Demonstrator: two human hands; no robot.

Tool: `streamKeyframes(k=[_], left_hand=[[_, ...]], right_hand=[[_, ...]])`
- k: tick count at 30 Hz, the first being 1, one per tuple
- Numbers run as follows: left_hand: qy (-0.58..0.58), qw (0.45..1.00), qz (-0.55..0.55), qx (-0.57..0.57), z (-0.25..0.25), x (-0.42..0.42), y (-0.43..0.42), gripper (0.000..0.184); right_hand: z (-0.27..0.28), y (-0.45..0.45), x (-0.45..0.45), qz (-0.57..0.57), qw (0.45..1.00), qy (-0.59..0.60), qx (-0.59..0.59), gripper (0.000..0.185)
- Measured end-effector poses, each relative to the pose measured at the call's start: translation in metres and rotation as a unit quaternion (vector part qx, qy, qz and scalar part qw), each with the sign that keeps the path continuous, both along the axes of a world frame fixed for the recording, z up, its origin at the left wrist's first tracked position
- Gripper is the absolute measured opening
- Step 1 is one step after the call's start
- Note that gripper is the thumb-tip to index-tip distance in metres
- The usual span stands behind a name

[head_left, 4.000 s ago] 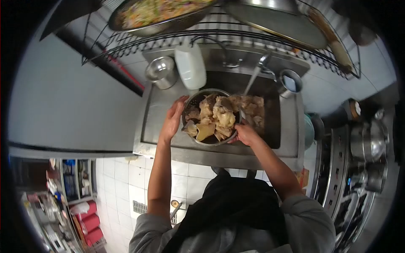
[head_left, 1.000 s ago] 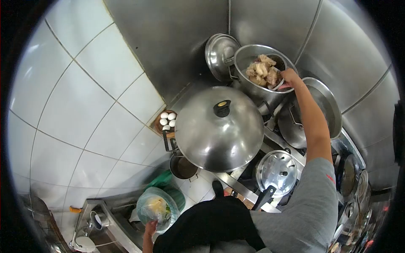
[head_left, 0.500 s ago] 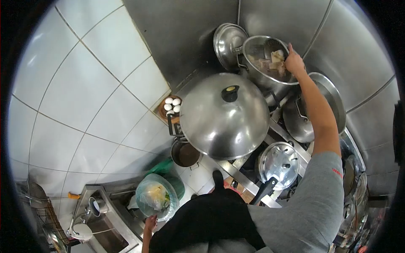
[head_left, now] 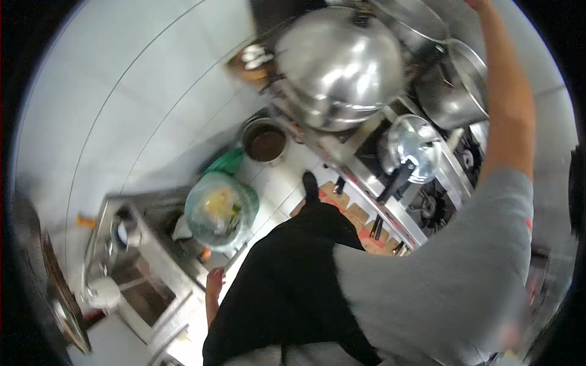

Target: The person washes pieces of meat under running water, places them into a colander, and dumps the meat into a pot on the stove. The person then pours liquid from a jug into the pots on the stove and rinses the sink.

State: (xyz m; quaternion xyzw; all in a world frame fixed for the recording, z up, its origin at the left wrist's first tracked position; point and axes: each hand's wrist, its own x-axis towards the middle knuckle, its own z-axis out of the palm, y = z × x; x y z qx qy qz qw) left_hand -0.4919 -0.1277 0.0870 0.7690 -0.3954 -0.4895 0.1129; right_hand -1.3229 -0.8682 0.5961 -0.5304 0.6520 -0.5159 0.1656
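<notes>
My right arm stretches up past the stove, and only a sliver of my right hand (head_left: 477, 3) shows at the top edge; its fingers are cut off. Nearest to that arm are a deep steel pot (head_left: 442, 100) and another steel pot (head_left: 412, 27) behind it. My left hand (head_left: 215, 280) hangs low beside my black apron (head_left: 287, 280), blurred, its fingers loosely bent and slightly apart with nothing visible in them. Close to it stands a bin (head_left: 194, 210) lined with a clear bag, with yellowish scraps inside.
A big domed lid (head_left: 336, 55) covers a wide pot on the stove. In front sits a pressure cooker (head_left: 421, 146) with a black handle. A pot of brown liquid (head_left: 264, 143) stands near the tiled wall, below white eggs (head_left: 255, 56). At left is a steel sink (head_left: 171, 308).
The view has tilted downward, so the stove and pots sit higher. My right hand, earlier at the rim of the pot with pale pieces, is now mostly out of view. My left hand appears higher.
</notes>
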Motion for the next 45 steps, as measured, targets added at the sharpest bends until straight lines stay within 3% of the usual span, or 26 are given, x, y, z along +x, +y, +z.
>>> streamKeyframes(k=[2,3,5,6,8,12,13,14,15,16,18,20,22,24,26,27,29,30,31,33,34,35,37,40,43,45], left_hand=[[0.130,0.974,0.187,0.015,-0.018,0.003,0.035,0.034],[0.172,0.967,0.181,-0.058,0.010,-0.004,0.060,0.039],[0.174,0.938,0.265,-0.138,0.017,-0.013,0.088,0.046],[0.161,0.950,0.248,-0.098,0.042,-0.014,0.090,0.040],[0.154,0.930,0.292,-0.161,0.073,-0.014,0.103,0.047],[0.196,0.854,0.389,-0.285,0.127,-0.012,0.130,0.055],[0.210,0.837,0.399,-0.309,0.134,-0.008,0.135,0.058],[0.242,0.813,0.418,-0.324,0.143,0.007,0.141,0.061],[0.269,0.790,0.432,-0.340,0.155,0.015,0.147,0.064],[0.294,0.768,0.444,-0.356,0.164,0.025,0.150,0.067],[0.308,0.737,0.475,-0.370,0.173,0.047,0.155,0.073],[0.334,0.708,0.505,-0.363,0.172,0.071,0.164,0.078],[0.282,0.748,0.508,-0.320,0.189,0.098,0.172,0.071],[0.206,0.773,0.526,-0.290,0.195,0.135,0.183,0.059],[0.129,0.778,0.549,-0.278,0.182,0.196,0.204,0.044],[0.110,0.775,0.559,-0.272,0.170,0.233,0.211,0.038],[-0.080,0.826,0.431,-0.356,0.170,0.301,0.211,0.040],[-0.210,0.825,0.387,-0.354,0.145,0.349,0.207,0.042],[-0.334,0.812,0.337,-0.340,0.116,0.386,0.205,0.044],[-0.373,0.860,0.296,-0.182,0.134,0.422,0.169,0.043],[-0.369,0.882,0.269,-0.118,0.148,0.433,0.150,0.040],[-0.361,0.900,0.239,-0.054,0.151,0.440,0.134,0.037],[-0.387,0.897,0.196,-0.092,0.127,0.466,0.107,0.027],[-0.404,0.901,0.082,-0.133,0.106,0.493,0.072,0.022],[-0.392,0.894,0.019,-0.216,0.085,0.516,0.058,0.022],[-0.453,0.848,-0.101,-0.256,0.090,0.519,0.072,0.026]], right_hand=[[0.016,0.037,0.025,0.106,0.976,-0.190,0.024,0.023],[0.012,0.029,0.092,0.192,0.932,-0.303,0.049,0.022],[-0.004,0.042,0.153,0.279,0.869,-0.393,0.113,0.024],[-0.020,0.034,0.188,0.353,0.856,-0.330,0.183,0.024],[-0.051,0.015,0.258,0.512,0.795,-0.161,0.282,0.025],[-0.117,0.277,0.554,0.558,0.746,-0.180,0.317,0.017],[-0.147,0.282,0.585,0.581,0.713,-0.154,0.361,0.016],[-0.180,0.304,0.632,0.599,0.727,-0.106,0.317,0.013],[-0.192,0.348,0.672,0.642,0.676,-0.060,0.356,0.014],[-0.239,0.354,0.704,0.713,0.632,-0.030,0.303,0.017],[-0.274,0.428,0.780,0.737,0.550,-0.037,0.391,0.023],[-0.279,0.513,0.842,0.722,0.535,0.027,0.437,0.026],[-0.320,0.558,0.889,0.762,0.437,-0.011,0.477,0.030],[-0.372,0.588,0.940,0.745,0.427,-0.016,0.512,0.034],[-0.381,0.621,0.982,0.710,0.390,-0.098,0.578,0.035],[-0.390,0.632,0.999,0.711,0.405,-0.112,0.564,0.037],[-0.413,0.647,1.035,0.710,0.439,-0.136,0.534,0.041],[-0.416,0.657,1.043,0.724,0.490,-0.091,0.477,0.037],[-0.437,0.661,1.055,0.744,0.489,-0.037,0.454,0.038],[-0.486,0.665,1.074,0.776,0.479,0.075,0.403,0.039],[-0.503,0.675,1.087,0.780,0.449,0.233,0.369,0.033],[-0.504,0.692,1.097,0.778,0.439,0.377,0.245,0.033],[-0.535,0.718,1.114,0.795,0.378,0.452,0.144,0.038],[-0.636,0.748,1.148,0.771,0.300,0.547,0.129,0.041],[-0.698,0.769,1.166,0.694,0.348,0.612,0.150,0.046],[-0.787,0.770,1.157,0.668,0.377,0.626,0.138,0.051]])
